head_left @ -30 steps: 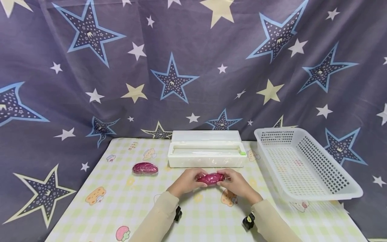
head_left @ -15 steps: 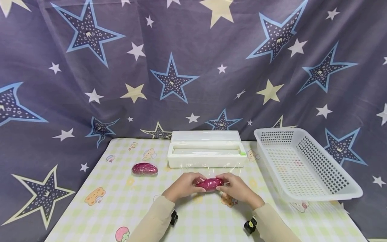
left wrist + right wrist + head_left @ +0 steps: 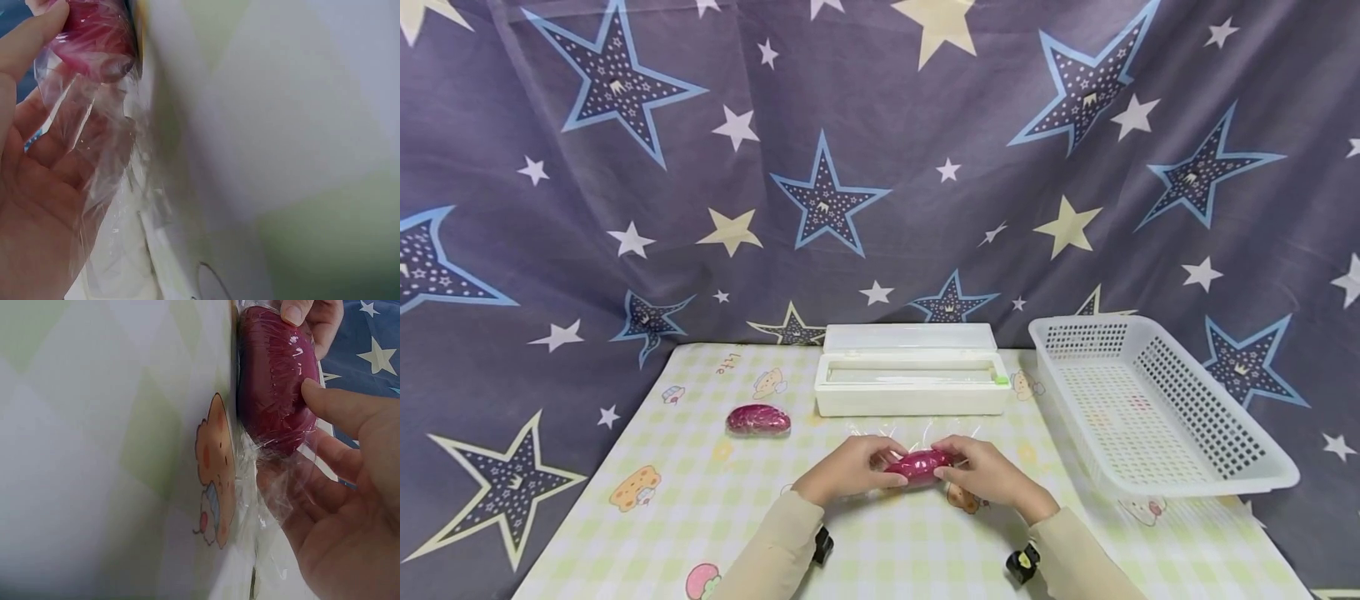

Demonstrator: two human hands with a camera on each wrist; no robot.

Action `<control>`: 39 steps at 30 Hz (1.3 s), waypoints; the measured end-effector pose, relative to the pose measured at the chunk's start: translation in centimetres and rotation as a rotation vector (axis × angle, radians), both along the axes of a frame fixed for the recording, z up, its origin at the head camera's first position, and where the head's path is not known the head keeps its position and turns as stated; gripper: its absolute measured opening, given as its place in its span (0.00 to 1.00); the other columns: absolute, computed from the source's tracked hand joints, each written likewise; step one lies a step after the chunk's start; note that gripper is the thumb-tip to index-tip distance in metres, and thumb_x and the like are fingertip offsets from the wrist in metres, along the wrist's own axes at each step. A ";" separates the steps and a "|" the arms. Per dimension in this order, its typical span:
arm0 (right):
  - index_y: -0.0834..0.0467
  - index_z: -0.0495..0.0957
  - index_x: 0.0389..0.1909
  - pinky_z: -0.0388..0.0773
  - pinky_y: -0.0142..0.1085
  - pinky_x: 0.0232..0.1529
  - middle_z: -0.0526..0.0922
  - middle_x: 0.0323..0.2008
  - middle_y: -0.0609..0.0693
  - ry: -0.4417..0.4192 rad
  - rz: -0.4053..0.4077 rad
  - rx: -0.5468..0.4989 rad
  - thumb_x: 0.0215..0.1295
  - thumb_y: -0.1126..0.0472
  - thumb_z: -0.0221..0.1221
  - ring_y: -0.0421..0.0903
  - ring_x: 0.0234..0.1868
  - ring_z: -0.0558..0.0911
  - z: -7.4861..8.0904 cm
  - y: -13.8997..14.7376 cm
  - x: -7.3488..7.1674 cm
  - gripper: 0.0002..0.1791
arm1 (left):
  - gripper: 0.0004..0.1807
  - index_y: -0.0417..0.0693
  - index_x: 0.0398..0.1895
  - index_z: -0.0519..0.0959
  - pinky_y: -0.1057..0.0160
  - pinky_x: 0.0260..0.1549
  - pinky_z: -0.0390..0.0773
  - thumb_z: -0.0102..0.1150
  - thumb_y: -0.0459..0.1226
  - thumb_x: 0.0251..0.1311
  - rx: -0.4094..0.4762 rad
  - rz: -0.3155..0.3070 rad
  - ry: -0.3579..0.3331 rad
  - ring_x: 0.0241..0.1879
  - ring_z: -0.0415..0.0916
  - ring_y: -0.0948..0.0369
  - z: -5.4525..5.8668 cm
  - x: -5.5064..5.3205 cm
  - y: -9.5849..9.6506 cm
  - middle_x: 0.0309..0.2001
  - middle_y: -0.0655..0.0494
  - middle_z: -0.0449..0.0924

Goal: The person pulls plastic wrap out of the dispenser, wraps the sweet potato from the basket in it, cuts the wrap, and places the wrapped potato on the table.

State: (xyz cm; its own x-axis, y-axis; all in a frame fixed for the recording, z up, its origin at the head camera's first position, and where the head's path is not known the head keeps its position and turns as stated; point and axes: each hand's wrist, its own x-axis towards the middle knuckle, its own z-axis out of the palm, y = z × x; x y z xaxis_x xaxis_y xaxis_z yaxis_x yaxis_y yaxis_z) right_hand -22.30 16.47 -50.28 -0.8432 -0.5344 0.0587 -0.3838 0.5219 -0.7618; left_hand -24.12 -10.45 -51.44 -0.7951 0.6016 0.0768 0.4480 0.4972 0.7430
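A purple sweet potato (image 3: 919, 467) lies low over the tablecloth at the middle, with clear cling film (image 3: 275, 494) around it. My left hand (image 3: 850, 468) pinches its left end between thumb and fingers. At the other end, my right hand (image 3: 988, 475) holds it the same way, thumb in front and fingers behind. Loose film (image 3: 106, 144) trails from the ends over both palms in the wrist views. Farther left lies a second purple sweet potato (image 3: 758, 419), shiny with film and touched by neither hand.
Behind my hands stands a white cling film dispenser (image 3: 913, 402), its lid (image 3: 910, 337) raised and a green slider (image 3: 1002, 381) at its right end. A white perforated basket (image 3: 1210, 486) sits at the right. A starry curtain (image 3: 880, 167) hangs behind the table.
Both hands have drawn the sweet potato toward me, away from the dispenser. Crinkled film now shows behind the fingers. The second sweet potato and the basket have stayed put.
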 end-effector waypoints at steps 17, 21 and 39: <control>0.50 0.78 0.58 0.81 0.41 0.46 0.85 0.48 0.50 -0.005 0.016 -0.032 0.74 0.52 0.59 0.44 0.44 0.84 -0.2 0.1 -0.2 0.16 | 0.20 0.57 0.52 0.82 0.64 0.37 0.80 0.71 0.52 0.59 -0.007 0.049 -0.082 0.35 0.80 0.67 -0.2 -0.1 -0.4 0.36 0.65 0.83; 0.50 0.77 0.60 0.80 0.42 0.46 0.85 0.49 0.51 -0.011 0.010 -0.015 0.74 0.51 0.58 0.43 0.44 0.84 -0.1 0.1 -0.3 0.17 | 0.20 0.59 0.51 0.82 0.64 0.37 0.80 0.73 0.51 0.57 -0.014 0.047 -0.084 0.35 0.79 0.67 -0.2 -0.1 -0.5 0.36 0.65 0.83; 0.58 0.76 0.61 0.69 0.58 0.63 0.79 0.58 0.55 -0.055 -0.044 0.030 0.81 0.54 0.47 0.59 0.63 0.74 -0.1 -0.8 -1.6 0.19 | 0.29 0.45 0.57 0.81 0.58 0.50 0.78 0.77 0.44 0.52 -0.100 0.016 0.051 0.46 0.79 0.59 0.3 -0.2 -1.0 0.50 0.55 0.83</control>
